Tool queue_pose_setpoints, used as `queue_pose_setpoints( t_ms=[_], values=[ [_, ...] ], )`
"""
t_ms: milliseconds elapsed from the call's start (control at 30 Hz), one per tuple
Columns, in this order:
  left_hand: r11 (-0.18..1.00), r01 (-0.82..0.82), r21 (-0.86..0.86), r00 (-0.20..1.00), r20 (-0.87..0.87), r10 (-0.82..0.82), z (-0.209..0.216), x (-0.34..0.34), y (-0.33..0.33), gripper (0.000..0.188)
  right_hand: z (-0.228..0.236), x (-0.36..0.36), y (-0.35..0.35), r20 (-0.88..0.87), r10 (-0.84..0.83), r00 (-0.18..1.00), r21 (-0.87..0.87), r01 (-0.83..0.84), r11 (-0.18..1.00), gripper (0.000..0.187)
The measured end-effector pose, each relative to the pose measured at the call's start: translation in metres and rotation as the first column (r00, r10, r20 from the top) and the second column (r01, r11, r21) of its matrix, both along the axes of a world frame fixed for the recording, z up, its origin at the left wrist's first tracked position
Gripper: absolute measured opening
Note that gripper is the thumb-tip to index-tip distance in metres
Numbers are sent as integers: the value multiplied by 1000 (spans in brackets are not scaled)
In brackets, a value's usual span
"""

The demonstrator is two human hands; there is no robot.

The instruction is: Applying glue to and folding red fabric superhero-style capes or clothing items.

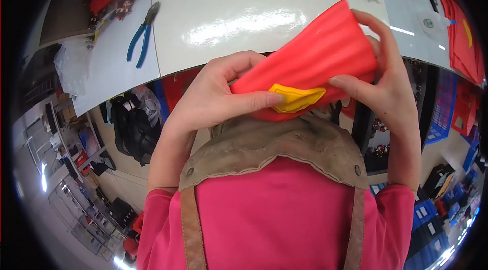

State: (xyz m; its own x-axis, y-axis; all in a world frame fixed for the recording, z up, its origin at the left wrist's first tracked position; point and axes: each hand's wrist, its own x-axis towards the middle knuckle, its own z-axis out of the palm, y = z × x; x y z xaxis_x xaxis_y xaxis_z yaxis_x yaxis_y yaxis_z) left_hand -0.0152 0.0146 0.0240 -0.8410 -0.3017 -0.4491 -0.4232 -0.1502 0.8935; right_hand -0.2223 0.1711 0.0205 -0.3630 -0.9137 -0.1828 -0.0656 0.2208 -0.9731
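A matt, cloth-like red piece [310,56] bears a smooth yellow patch [307,98] near a rough cloth apron [274,140], glossy white tabletop [218,5] and, far left, plastic-handled metal pliers [148,22].

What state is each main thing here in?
Red ridged piece: held, tilted.
Yellow angular patch: bent.
Bare left hand: gripping the piece, touching the patch.
Bare right hand: gripping the piece.
Blue-handled metal pliers: untouched, handles spread.
Brown cloth apron: worn.
Clear plastic bag: crumpled.

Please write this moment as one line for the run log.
left hand: holding red piece, thumb on yellow patch | right hand: holding red piece's other end | blue-handled pliers: on table, untouched
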Motion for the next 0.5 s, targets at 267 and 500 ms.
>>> queue_pose_setpoints(
  t_ms=[267, 500],
  values=[
    [999, 54, -5, 998, 36, -53, -3, -1, 0, 34, -4, 14, 1, -75, -94, 993, -92, 87, 992, 85],
    [992, 77, -104, 997, -16, -79, -7, -2, -2, 33, -7, 17, -1, -131, -118, 984, -148, 98, 984, 86]
  ],
)
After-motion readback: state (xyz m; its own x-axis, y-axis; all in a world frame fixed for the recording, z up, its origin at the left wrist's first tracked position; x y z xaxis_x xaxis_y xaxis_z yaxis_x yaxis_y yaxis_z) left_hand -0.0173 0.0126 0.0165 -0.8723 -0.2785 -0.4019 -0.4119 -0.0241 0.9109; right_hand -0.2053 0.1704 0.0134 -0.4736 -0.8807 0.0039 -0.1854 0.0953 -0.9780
